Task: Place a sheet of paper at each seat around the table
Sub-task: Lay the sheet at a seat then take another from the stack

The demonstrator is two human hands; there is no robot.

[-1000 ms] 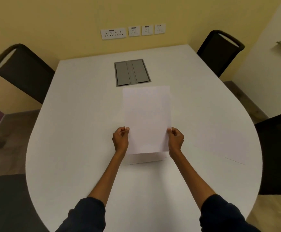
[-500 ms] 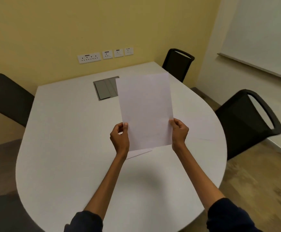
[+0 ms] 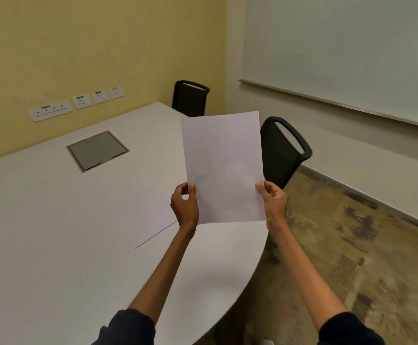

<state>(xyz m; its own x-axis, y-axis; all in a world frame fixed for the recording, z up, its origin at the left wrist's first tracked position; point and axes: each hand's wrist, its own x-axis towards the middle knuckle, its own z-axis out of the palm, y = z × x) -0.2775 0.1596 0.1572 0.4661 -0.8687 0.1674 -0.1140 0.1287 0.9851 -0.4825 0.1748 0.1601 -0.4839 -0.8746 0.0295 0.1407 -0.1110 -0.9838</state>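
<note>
Head view has swung right over the last second, and the sheet of paper [image 3: 222, 168] is now held upright in the air over the table [image 3: 53, 232] edge, in front of the nearer chair [image 3: 285, 150]. The grip of the left hand [image 3: 184, 207] and of the right hand [image 3: 275, 202] pinches its lower side edges. A second sheet [image 3: 150, 212] already lies flat on the table, so this one is probably bound for the nearer chair's place.

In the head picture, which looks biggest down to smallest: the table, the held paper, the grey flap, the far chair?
1. table
2. paper, near the camera
3. grey flap and far chair look alike; the chair stands farther off, so no ranking.
</note>
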